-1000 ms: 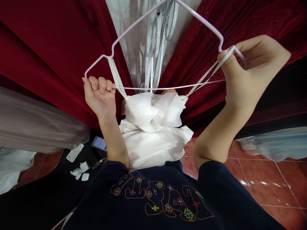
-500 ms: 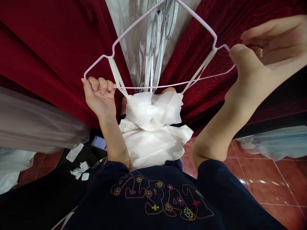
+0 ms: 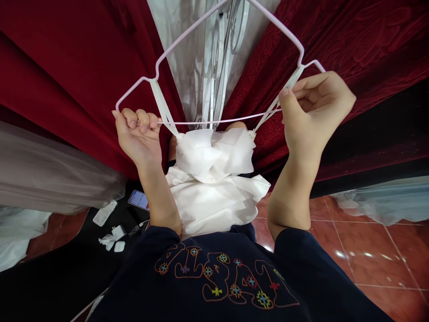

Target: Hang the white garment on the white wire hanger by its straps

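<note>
A pale pink clothes hanger (image 3: 192, 29) spans the upper middle. My left hand (image 3: 142, 134) is closed around its lower bar near the left corner. A white ruffled garment (image 3: 214, 156) hangs from it by two thin straps, its lower part gathered over my lap. The left strap (image 3: 163, 105) loops over the notch on that side. The right strap (image 3: 266, 118) hangs from the opposite notch. My right hand (image 3: 317, 109) pinches this strap between thumb and fingers just below the notch, covering the hanger's right corner.
Dark red curtains (image 3: 83, 58) flank a grey-white sheer curtain with metal scrollwork (image 3: 219, 49). At lower left, a phone (image 3: 138, 199), a white charger (image 3: 118, 232) and a small white case (image 3: 119, 246) lie on a black surface (image 3: 67, 277). Red floor tiles (image 3: 365, 241) show at right.
My right hand has come inward from the hanger's right end, with fingers spread before, and now pinches the right strap. The left hand and garment are almost unmoved.
</note>
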{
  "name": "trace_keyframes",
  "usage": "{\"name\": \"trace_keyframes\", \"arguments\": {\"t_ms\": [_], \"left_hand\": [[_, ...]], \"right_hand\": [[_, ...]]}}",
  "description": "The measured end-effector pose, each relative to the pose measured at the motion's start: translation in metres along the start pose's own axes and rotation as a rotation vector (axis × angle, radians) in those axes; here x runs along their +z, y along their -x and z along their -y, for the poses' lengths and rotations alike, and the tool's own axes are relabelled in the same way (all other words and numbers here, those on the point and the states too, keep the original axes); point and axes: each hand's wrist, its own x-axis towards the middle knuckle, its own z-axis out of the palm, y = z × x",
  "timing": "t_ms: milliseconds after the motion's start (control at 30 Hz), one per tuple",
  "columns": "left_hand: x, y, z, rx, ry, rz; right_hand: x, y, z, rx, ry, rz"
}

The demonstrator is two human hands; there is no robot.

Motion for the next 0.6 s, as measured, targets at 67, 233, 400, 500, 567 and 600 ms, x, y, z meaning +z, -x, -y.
{"name": "trace_keyframes", "arguments": {"t_ms": [67,233,400,500,567,600], "left_hand": [[0.0,0.001,0.0,0.006,0.029,0.01],[-0.003,0.001,-0.002,0.031,0.003,0.015],[-0.004,0.002,-0.006,0.049,-0.209,-0.013],[-0.003,0.002,-0.005,0.064,-0.232,0.0],[-0.003,0.003,-0.004,0.065,-0.225,0.002],[-0.003,0.004,-0.003,0.063,-0.218,0.002]], "right_hand": [[0.001,-0.008,0.002,-0.074,0.006,-0.073],[-0.006,-0.031,0.01,-0.162,0.104,-0.194],[-0.01,-0.043,0.004,-0.215,0.131,-0.181],[-0.008,-0.038,-0.005,-0.302,0.18,-0.075],[-0.007,-0.033,-0.008,-0.314,0.203,0.022],[-0.005,-0.031,-0.009,-0.303,0.203,0.058]]}}
